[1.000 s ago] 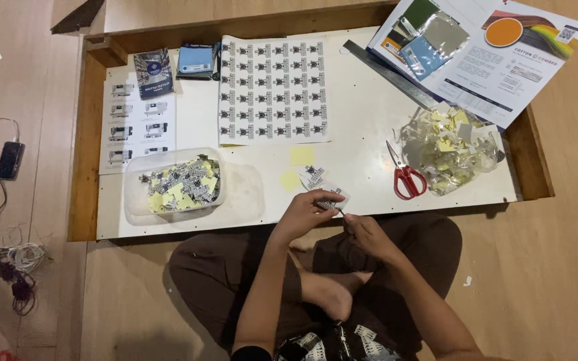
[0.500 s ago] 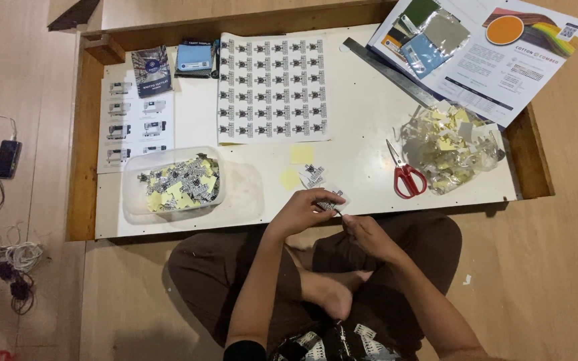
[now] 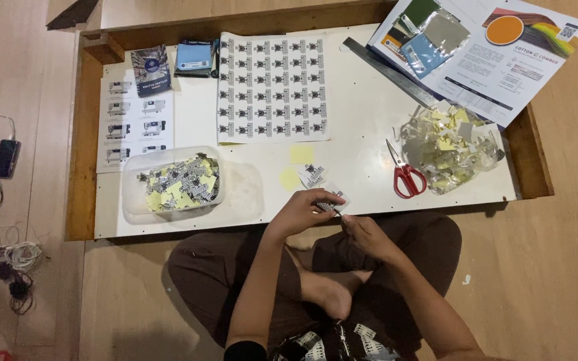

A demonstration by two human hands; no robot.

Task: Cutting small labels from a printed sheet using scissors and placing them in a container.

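left hand (image 3: 300,212): lower centre of frame, at the near edge of the surface (image 3: 362,140), fingers curled, pinching one end of a small sticker (image 3: 329,205)
right hand (image 3: 364,235): just below and right of the left, fingertips closed on the sticker's other end; looks like it is picking at a corner, can't tell for sure
sticker: small printed piece, held between both hands just over the surface edge, above the lap
axis: long side seems to run lower left to upper right in frame; too small to say which end is the top
risk 1: backing tears or sticker folds onto itself, cause = peeling from a corner with a tight pinch
risk 2: piece drops into the lap or onto the floor, cause = held off the edge, not over the surface
risk 3: elbow or wrist nudges loose cut pieces (image 3: 312,175) and yellow backings (image 3: 301,154) just above the hands
nearby: tub (image 3: 168,190) of cut stickers at left, uncut sheet (image 3: 272,90) upper centre, scissors (image 3: 404,172) and bag of scraps (image 3: 449,147) at right, well apart from the hands
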